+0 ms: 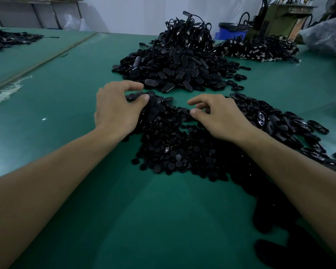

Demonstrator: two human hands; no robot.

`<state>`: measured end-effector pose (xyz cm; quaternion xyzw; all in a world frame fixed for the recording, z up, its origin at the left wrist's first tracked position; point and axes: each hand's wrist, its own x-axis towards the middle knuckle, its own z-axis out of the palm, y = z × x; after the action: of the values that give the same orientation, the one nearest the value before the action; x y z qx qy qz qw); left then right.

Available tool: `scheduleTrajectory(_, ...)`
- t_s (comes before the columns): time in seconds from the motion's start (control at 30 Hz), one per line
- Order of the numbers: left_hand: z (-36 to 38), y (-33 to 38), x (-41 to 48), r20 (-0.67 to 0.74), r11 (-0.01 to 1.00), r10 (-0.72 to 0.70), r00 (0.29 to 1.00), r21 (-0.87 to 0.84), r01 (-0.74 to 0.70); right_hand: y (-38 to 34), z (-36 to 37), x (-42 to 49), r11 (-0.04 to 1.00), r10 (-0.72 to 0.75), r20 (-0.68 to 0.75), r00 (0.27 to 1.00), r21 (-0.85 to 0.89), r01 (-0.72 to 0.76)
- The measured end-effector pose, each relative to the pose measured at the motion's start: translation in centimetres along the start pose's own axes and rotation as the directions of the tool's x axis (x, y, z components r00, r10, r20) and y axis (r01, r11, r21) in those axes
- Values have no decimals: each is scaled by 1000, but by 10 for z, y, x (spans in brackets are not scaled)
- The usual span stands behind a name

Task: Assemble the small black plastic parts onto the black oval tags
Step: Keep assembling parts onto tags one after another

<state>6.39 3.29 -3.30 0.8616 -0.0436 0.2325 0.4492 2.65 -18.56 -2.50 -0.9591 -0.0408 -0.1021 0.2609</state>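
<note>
A heap of small black round parts (173, 150) lies on the green table (66, 113) between my forearms. At its far end sits a small bunch of black oval tags (157, 105). My left hand (114, 109) curls over that bunch, with thumb and forefinger closed around several tags. My right hand (219, 117) hovers over the round parts, fingers loosely curled and thumb and forefinger apart; I see nothing between them. A bigger mound of oval tags (175, 70) rises behind the hands. More tags (283, 123), some glossy, spread to the right.
Black cords are piled (188, 32) behind the tag mound, and a flatter pile of parts with metal ends (260, 49) lies at the back right. Beyond it stand a blue bin (231, 32), a green machine (279, 18) and a plastic bag (326, 35). Another dark pile (6, 38) sits far left.
</note>
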Motion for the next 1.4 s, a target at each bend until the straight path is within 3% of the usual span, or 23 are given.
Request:
scheduleTrajectory(0.1,0,2,-2,1,995,75,997,64,-75,-1,2,1,998,-46,-57,997,-48,43)
scheduleTrajectory(0.23,0,10,-10,20,985,173,985,-8,-173,1,3,2,998,-51,-79,996,32,54)
scheduleTrajectory(0.5,5,23,-26,68,923,362,930,-165,-347,-1,-4,2,909,-126,-169,978,374,182)
scheduleTrajectory(0.73,8,20,-26,172,917,344,923,-273,-291,-10,-4,-1,804,-266,-115,957,522,286)
scheduleTrajectory(1.0,12,17,-23,241,920,254,937,-359,-157,-9,-8,0,757,-229,-162,960,590,280)
scheduleTrajectory(1.17,12,15,-23,206,907,251,946,-390,-155,-12,-9,1,749,-260,-192,946,579,323)
scheduleTrajectory(1.4,14,13,-20,239,893,191,952,-444,-68,-11,-6,0,827,-235,-196,952,474,302)
